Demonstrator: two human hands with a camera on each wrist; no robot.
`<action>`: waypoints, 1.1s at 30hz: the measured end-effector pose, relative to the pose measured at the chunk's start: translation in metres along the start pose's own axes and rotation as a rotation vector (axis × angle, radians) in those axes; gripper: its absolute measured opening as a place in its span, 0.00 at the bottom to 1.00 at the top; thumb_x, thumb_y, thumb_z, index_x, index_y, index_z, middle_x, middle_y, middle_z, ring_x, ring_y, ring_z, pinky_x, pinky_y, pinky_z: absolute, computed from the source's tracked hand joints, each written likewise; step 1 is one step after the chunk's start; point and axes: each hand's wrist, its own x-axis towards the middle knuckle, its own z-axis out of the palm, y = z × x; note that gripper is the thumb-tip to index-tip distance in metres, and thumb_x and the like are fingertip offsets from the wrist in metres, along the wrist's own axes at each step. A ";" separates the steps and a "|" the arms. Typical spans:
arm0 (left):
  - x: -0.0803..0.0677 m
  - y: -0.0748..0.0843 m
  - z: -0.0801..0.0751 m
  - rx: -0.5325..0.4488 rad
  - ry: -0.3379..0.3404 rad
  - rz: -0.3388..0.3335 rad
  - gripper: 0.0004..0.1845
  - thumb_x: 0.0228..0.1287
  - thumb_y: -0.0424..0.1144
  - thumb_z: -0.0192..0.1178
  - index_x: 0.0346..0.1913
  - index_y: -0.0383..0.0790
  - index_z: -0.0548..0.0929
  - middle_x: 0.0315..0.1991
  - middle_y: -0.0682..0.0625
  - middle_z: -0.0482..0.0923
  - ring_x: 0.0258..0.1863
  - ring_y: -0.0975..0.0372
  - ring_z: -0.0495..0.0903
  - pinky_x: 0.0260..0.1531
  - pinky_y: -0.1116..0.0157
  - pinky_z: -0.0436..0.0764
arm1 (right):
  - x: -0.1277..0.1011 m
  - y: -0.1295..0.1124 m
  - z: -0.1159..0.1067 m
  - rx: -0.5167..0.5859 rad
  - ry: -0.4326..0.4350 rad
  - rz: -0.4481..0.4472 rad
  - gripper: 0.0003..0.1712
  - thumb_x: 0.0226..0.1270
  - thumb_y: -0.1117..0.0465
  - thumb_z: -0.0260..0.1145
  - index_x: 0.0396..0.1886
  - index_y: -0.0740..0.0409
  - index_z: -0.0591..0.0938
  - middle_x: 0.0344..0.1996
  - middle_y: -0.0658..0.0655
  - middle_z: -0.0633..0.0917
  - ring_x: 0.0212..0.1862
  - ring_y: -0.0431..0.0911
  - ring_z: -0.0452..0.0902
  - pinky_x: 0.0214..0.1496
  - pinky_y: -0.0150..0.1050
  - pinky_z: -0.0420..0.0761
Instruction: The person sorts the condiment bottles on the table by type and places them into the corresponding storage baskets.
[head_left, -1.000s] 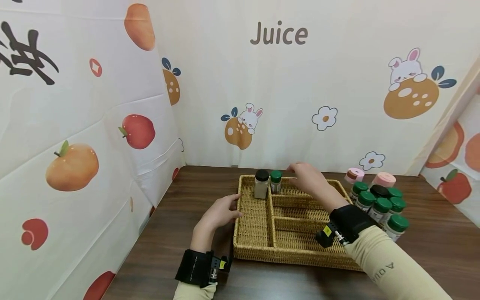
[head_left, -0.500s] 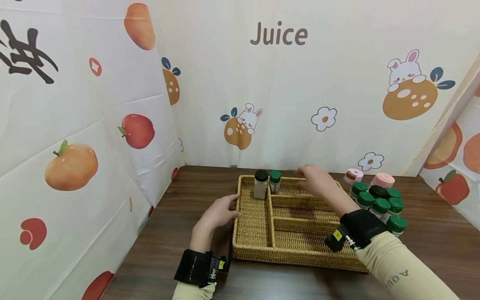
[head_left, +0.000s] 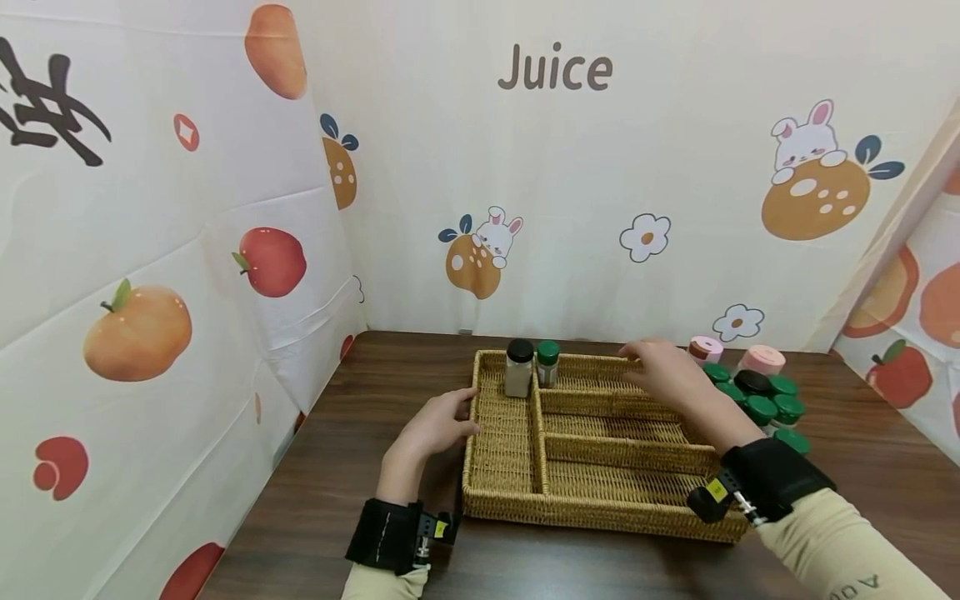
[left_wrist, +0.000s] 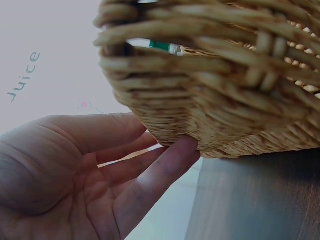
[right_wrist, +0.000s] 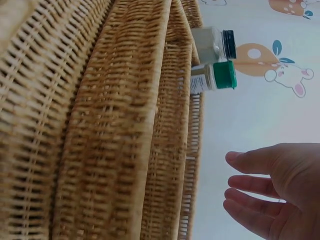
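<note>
A woven wicker tray [head_left: 600, 510] with several compartments lies on the dark wooden table. A black-lidded jar [head_left: 519, 367] and a smaller green-lidded jar [head_left: 548, 363] stand upright at its back left. My left hand [head_left: 441, 419] rests with straight fingers against the tray's left rim; in the left wrist view the fingertips [left_wrist: 175, 155] touch the wicker wall [left_wrist: 225, 100]. My right hand [head_left: 663, 373] hovers open and empty over the tray's back right part. In the right wrist view this hand [right_wrist: 270, 192] is spread, away from the two jars [right_wrist: 215, 77].
A cluster of green-lidded jars [head_left: 765, 407] with one black-lidded jar [head_left: 753, 382] stands right of the tray. Two pink-lidded containers [head_left: 763, 359] sit behind them. Printed fabric walls enclose the table at the back and on both sides.
My right hand has moved to the right along the tray's back edge, away from the green-lidded jar and toward the jar cluster. The left hand has stayed on the rim.
</note>
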 end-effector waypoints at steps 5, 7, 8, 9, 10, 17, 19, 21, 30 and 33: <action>-0.001 0.001 0.000 -0.007 0.002 -0.004 0.34 0.70 0.32 0.61 0.76 0.39 0.63 0.66 0.35 0.73 0.63 0.46 0.77 0.48 0.54 0.83 | -0.010 0.009 -0.005 -0.007 0.011 -0.002 0.21 0.68 0.62 0.67 0.58 0.66 0.81 0.52 0.68 0.84 0.52 0.63 0.80 0.48 0.53 0.81; -0.001 0.001 0.000 -0.007 0.005 -0.006 0.33 0.70 0.32 0.61 0.76 0.40 0.64 0.66 0.35 0.74 0.63 0.46 0.77 0.48 0.54 0.83 | -0.012 0.011 -0.007 -0.017 0.016 -0.010 0.20 0.67 0.62 0.68 0.57 0.66 0.81 0.51 0.68 0.84 0.51 0.62 0.81 0.47 0.53 0.81; -0.001 0.001 0.000 -0.008 0.007 -0.005 0.33 0.69 0.32 0.61 0.76 0.40 0.64 0.66 0.35 0.74 0.63 0.46 0.77 0.48 0.54 0.83 | -0.014 0.012 -0.008 -0.023 0.020 -0.017 0.20 0.67 0.63 0.68 0.56 0.66 0.82 0.51 0.68 0.85 0.50 0.62 0.81 0.47 0.53 0.81; -0.001 0.002 0.000 -0.010 0.009 -0.006 0.33 0.69 0.32 0.61 0.76 0.40 0.64 0.66 0.35 0.74 0.63 0.46 0.77 0.48 0.54 0.83 | -0.015 0.013 -0.009 -0.027 0.021 -0.020 0.20 0.66 0.63 0.68 0.55 0.66 0.82 0.50 0.68 0.85 0.50 0.62 0.82 0.47 0.54 0.81; 0.000 0.002 0.000 -0.008 0.010 -0.003 0.33 0.69 0.32 0.61 0.75 0.39 0.64 0.66 0.35 0.74 0.63 0.46 0.77 0.48 0.54 0.83 | -0.016 0.014 -0.010 -0.030 0.020 -0.021 0.19 0.66 0.63 0.69 0.55 0.66 0.82 0.50 0.67 0.85 0.49 0.61 0.82 0.46 0.54 0.81; 0.000 0.001 0.001 -0.016 0.010 -0.004 0.33 0.69 0.32 0.61 0.75 0.40 0.65 0.68 0.35 0.72 0.64 0.46 0.76 0.50 0.54 0.83 | -0.028 0.021 -0.017 -0.051 0.021 -0.027 0.19 0.64 0.63 0.70 0.53 0.66 0.83 0.47 0.67 0.86 0.46 0.59 0.83 0.43 0.54 0.82; 0.000 0.001 0.000 -0.015 0.007 0.000 0.33 0.70 0.32 0.61 0.75 0.39 0.64 0.69 0.35 0.71 0.65 0.46 0.76 0.51 0.54 0.83 | -0.033 0.024 -0.019 -0.059 0.026 -0.034 0.18 0.64 0.63 0.70 0.52 0.66 0.84 0.46 0.67 0.86 0.45 0.59 0.83 0.42 0.53 0.82; 0.000 0.001 0.000 -0.024 0.006 -0.005 0.33 0.70 0.31 0.61 0.76 0.39 0.64 0.69 0.35 0.70 0.65 0.46 0.75 0.50 0.54 0.83 | -0.037 0.027 -0.020 -0.064 0.034 -0.042 0.17 0.63 0.63 0.70 0.51 0.65 0.84 0.45 0.66 0.86 0.45 0.59 0.83 0.41 0.52 0.82; 0.001 -0.001 0.001 -0.024 0.009 0.004 0.33 0.69 0.31 0.61 0.75 0.38 0.65 0.68 0.35 0.72 0.64 0.45 0.76 0.50 0.54 0.83 | -0.059 0.038 -0.026 -0.067 0.060 -0.057 0.19 0.64 0.63 0.70 0.54 0.66 0.82 0.47 0.68 0.86 0.45 0.59 0.84 0.38 0.49 0.82; 0.001 -0.001 0.001 -0.015 0.013 0.003 0.33 0.69 0.31 0.61 0.75 0.39 0.65 0.68 0.35 0.72 0.64 0.46 0.76 0.52 0.52 0.82 | -0.064 0.041 -0.028 -0.071 0.058 -0.050 0.19 0.65 0.63 0.69 0.54 0.65 0.82 0.50 0.69 0.85 0.46 0.60 0.84 0.37 0.48 0.83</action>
